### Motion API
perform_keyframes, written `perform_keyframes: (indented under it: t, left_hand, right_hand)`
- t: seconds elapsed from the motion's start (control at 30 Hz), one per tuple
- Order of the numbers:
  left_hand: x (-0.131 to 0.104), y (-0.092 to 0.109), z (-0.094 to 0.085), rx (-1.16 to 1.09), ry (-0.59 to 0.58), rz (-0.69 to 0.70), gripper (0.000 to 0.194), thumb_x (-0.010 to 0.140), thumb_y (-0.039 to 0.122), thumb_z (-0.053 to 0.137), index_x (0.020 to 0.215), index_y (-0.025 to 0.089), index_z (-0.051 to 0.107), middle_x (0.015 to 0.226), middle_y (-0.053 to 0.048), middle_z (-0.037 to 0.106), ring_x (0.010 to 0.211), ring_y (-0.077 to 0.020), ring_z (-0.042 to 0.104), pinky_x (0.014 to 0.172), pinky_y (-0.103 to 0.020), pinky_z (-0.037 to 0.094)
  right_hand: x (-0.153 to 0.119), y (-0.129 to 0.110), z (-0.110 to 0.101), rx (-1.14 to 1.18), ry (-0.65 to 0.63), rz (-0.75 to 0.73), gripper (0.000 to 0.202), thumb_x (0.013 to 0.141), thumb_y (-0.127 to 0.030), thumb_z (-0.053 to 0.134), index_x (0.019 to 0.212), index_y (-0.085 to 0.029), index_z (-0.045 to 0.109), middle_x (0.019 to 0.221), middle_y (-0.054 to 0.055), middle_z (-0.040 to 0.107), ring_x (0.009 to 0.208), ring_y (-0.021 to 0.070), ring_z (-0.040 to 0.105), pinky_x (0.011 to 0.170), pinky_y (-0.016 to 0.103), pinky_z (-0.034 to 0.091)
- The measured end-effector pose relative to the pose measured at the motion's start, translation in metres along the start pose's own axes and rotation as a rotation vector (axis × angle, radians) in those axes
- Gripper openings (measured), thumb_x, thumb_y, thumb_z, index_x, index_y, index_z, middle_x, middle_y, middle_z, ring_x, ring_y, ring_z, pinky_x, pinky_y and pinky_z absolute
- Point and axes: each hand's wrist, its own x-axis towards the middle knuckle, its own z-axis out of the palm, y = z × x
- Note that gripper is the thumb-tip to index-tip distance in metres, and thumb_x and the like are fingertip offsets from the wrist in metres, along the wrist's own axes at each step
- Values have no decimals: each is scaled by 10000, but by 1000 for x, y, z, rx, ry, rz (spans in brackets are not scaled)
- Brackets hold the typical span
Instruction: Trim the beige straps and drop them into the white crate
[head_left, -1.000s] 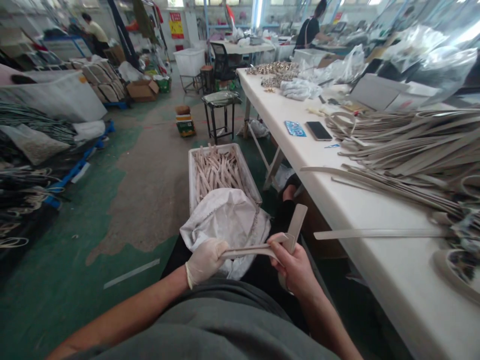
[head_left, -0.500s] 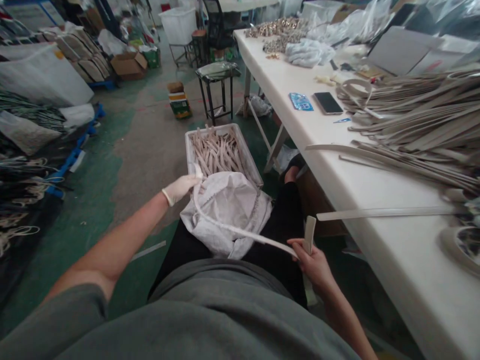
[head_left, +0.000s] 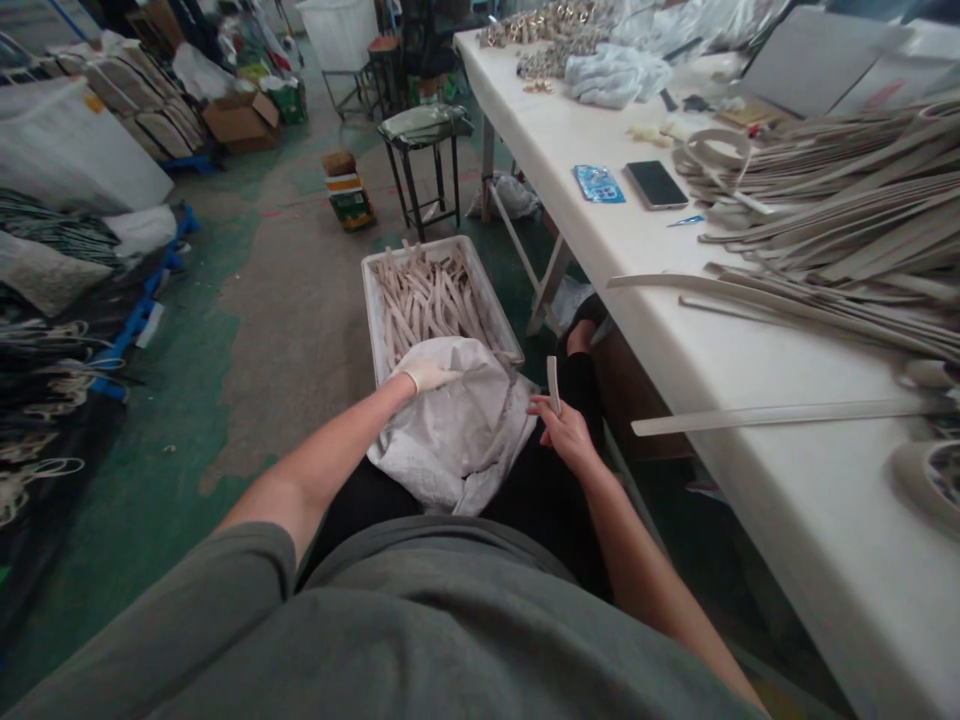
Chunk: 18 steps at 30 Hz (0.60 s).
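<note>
A whitish sack (head_left: pixel 465 430) lies across the lap, its mouth toward the crate. My left hand (head_left: pixel 430 374), in a white glove, is over the sack's upper left part; whether its fingers grip anything is too blurred to tell. My right hand (head_left: pixel 564 432) is closed around a short beige strap (head_left: pixel 553 383), which stands up above the fingers beside the sack's right edge. A white crate (head_left: pixel 369 320) filled with short beige strap pieces (head_left: pixel 429 295) sits on the floor just beyond the sack.
On the right is a long white table (head_left: pixel 720 520) with a pile of long straps (head_left: pixel 862 220), a phone (head_left: pixel 655 185), a blue packet (head_left: pixel 599 184) and metal parts. A black stool (head_left: pixel 425 145) stands ahead. Blue pallets with goods line the left.
My left hand has moved right, from the crate's near edge onto the sack. My right hand has moved left and up with the strap. The long strap stretched between the hands no longer shows.
</note>
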Motion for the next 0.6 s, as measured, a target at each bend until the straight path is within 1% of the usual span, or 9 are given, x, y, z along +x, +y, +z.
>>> perform_keyframes:
  t: [0.07, 0.1, 0.17, 0.23, 0.3, 0.4, 0.5, 0.53, 0.6]
  left_hand:
    - [-27, -9, 41, 76, -111, -57, 419, 668, 561, 754, 770, 155, 731, 854, -121, 747, 875, -299, 689, 795, -338, 498]
    - [-40, -15, 55, 110, -140, -85, 452, 640, 560, 772, 809, 143, 730, 877, -143, 743, 875, -320, 689, 790, -361, 503]
    - [-64, -27, 72, 165, -139, -126, 532, 644, 531, 774, 981, 124, 706, 1032, -185, 718, 974, -351, 670, 835, -395, 499]
    - [-81, -40, 75, 224, -61, -164, 609, 687, 494, 744, 1164, 135, 628, 1202, -190, 653, 1103, -346, 623, 906, -394, 479]
    - [-92, -52, 74, 278, 7, -215, 632, 709, 466, 723, 1235, 153, 568, 1259, -171, 611, 1153, -326, 594, 939, -376, 467]
    - [-100, -68, 70, 314, 22, -285, 628, 693, 430, 731, 1227, 148, 557, 1233, -167, 608, 1125, -320, 604, 922, -371, 476]
    - [-104, -81, 69, 305, 70, -318, 713, 665, 396, 751, 1291, 135, 529, 1294, -198, 576, 1168, -353, 575, 923, -402, 474]
    - [-104, -85, 68, 286, 79, -327, 703, 669, 386, 747, 1293, 136, 541, 1307, -205, 575, 1184, -362, 565, 930, -411, 469]
    - [-104, -93, 66, 230, 61, -338, 562, 713, 362, 710, 1227, 154, 620, 1275, -188, 622, 1175, -349, 580, 941, -398, 463]
  right_hand:
    - [-25, 13, -3, 34, -25, 26, 474, 857, -519, 512, 1094, -131, 648, 902, 100, 747, 366, 77, 465, 378, 227, 384]
    - [-37, 17, -5, 35, -27, 24, 478, 860, -526, 514, 1096, -131, 644, 900, 103, 750, 373, 79, 464, 389, 230, 391]
    - [-56, 20, -10, 26, -5, -2, 481, 873, -541, 515, 1103, -138, 645, 888, 102, 752, 396, 87, 473, 422, 237, 410]
    - [-66, 20, -14, 23, 33, -27, 495, 883, -563, 509, 1105, -143, 648, 877, 103, 754, 415, 97, 479, 447, 246, 424]
    - [-67, 18, -15, 30, 71, -43, 523, 884, -589, 496, 1102, -138, 649, 863, 108, 752, 421, 103, 476, 455, 253, 423]
    - [-61, 18, -12, 39, 86, -43, 557, 868, -617, 496, 1097, -132, 647, 846, 104, 746, 413, 102, 462, 446, 255, 409]
    - [-56, 21, -7, 27, 69, -41, 556, 848, -625, 509, 1076, -138, 652, 826, 90, 736, 411, 102, 459, 437, 253, 401]
    - [-57, 22, -6, 17, 67, -48, 548, 849, -620, 509, 1072, -142, 654, 822, 86, 733, 414, 103, 460, 440, 253, 402]
    - [-59, 25, -5, -6, 62, -65, 526, 860, -602, 504, 1080, -148, 653, 829, 81, 728, 425, 104, 462, 454, 253, 410]
